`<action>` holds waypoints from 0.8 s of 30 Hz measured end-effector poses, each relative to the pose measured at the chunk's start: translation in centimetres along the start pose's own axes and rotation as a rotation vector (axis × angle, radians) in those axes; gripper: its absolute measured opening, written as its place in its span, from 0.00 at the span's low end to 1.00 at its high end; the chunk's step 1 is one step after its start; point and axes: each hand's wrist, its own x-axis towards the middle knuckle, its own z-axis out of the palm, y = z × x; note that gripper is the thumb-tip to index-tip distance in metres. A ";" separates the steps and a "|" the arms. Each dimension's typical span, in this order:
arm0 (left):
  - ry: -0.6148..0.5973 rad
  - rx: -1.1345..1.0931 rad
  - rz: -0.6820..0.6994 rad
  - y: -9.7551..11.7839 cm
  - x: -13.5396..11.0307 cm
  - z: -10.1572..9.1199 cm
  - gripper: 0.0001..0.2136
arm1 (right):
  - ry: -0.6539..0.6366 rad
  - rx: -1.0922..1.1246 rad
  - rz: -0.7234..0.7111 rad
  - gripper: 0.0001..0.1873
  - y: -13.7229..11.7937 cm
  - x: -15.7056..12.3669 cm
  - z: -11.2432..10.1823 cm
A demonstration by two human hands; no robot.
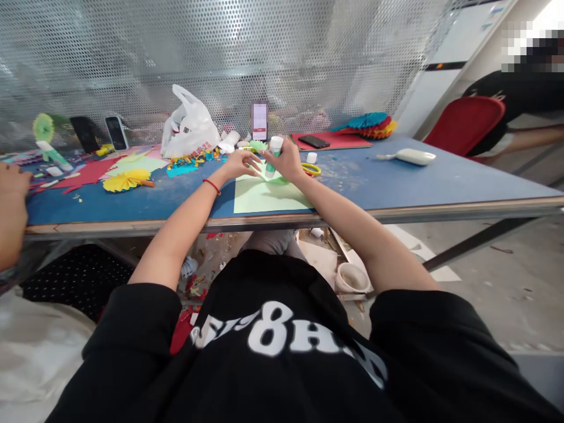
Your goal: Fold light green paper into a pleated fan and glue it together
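Note:
A pale green paper sheet (264, 197) lies on the blue table (396, 176) in front of me. My right hand (288, 161) is closed round a white glue stick (274, 151), held upright with its tip down on a folded green paper piece (269, 175). My left hand (240, 163) rests beside it, fingers pressing that folded piece down at its left end. A red string circles my left wrist. Yellow-handled scissors (312, 170) lie just right of my right hand, and the glue cap (311, 157) stands behind them.
A white plastic bag (189, 129), a propped phone (259, 120), paper fans (126, 180) and scraps crowd the back left. A red sheet with a black phone (314, 141) and stacked coloured fans (369, 124) lie back right, with a white bottle (412, 156). Another person's hand (11, 194) shows at the left edge.

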 end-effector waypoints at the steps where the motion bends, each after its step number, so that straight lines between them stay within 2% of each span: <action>1: 0.000 0.000 -0.006 0.1 0.0 0.1 0.25 | -0.027 -0.011 0.002 0.22 0.0 0.0 0.1; 5: 0.005 0.015 -0.054 0.6 -0.3 0.1 0.25 | -0.126 -0.075 0.043 0.19 0.1 -0.2 0.5; 10: 0.021 0.075 -0.178 1.1 -0.8 0.2 0.21 | -0.157 -0.105 0.051 0.14 0.2 -0.2 0.6; 15: 0.124 0.178 -0.292 0.7 -0.7 0.9 0.15 | -0.182 -0.122 0.056 0.08 -0.2 -0.2 0.5; 18: 0.171 0.270 -0.324 0.3 -0.3 1.4 0.19 | -0.183 -0.142 0.072 0.07 -0.2 -0.3 0.5; 20: 0.172 0.309 -0.333 0.1 0.0 1.7 0.20 | -0.178 -0.161 0.089 0.08 -0.1 -0.4 0.5; 23: 0.130 0.304 -0.350 -0.3 0.2 2.1 0.13 | -0.164 -0.192 0.116 0.10 0.1 -0.5 0.7; 24: 0.109 0.288 -0.354 -0.4 0.3 2.1 0.15 | -0.161 -0.201 0.123 0.10 0.1 -0.5 0.7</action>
